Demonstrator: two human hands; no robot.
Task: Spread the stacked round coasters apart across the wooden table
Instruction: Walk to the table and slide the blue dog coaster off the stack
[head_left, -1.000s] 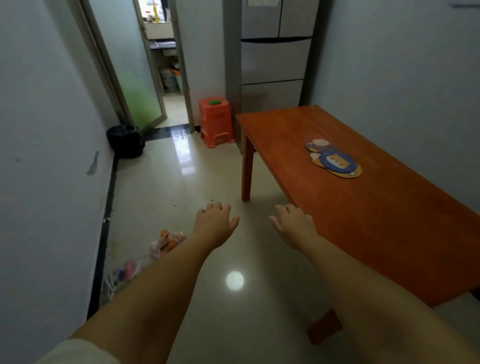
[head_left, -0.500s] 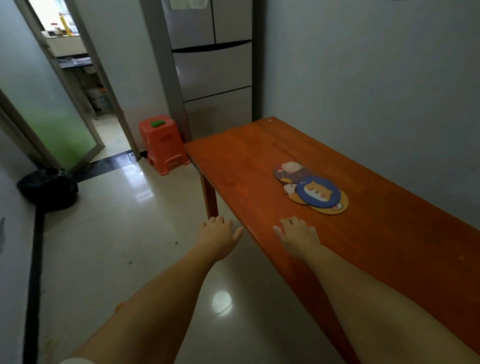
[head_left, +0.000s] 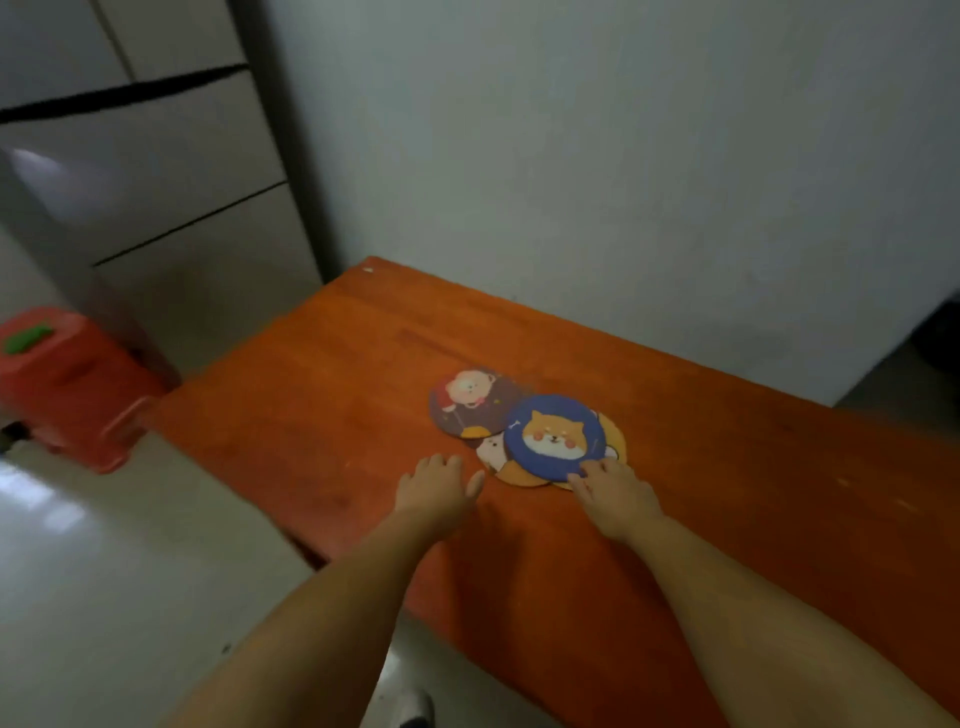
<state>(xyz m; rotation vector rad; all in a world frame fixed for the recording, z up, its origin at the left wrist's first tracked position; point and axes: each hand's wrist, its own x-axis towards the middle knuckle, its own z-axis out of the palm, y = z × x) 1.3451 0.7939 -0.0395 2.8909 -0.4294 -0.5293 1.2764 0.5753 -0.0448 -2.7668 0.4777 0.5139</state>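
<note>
Round coasters overlap in a loose pile on the wooden table (head_left: 322, 395). On top lies a blue coaster (head_left: 554, 435) with a dog face. A brown coaster (head_left: 467, 408) with a bear sits at its left, partly under it. An orange coaster (head_left: 519, 470) peeks out beneath both. My right hand (head_left: 613, 493) rests palm down with its fingertips on the near edge of the blue coaster. My left hand (head_left: 439, 488) hovers flat just left of the pile, fingers apart, touching no coaster.
A white wall (head_left: 623, 182) runs along the table's far side. A refrigerator (head_left: 156, 182) stands at the table's left end, with a red plastic stool (head_left: 67, 384) on the tiled floor beside it.
I have stepped up to the table and turned toward it. Both hands have moved forward over the tabletop; the right hand now touches the blue coaster.
</note>
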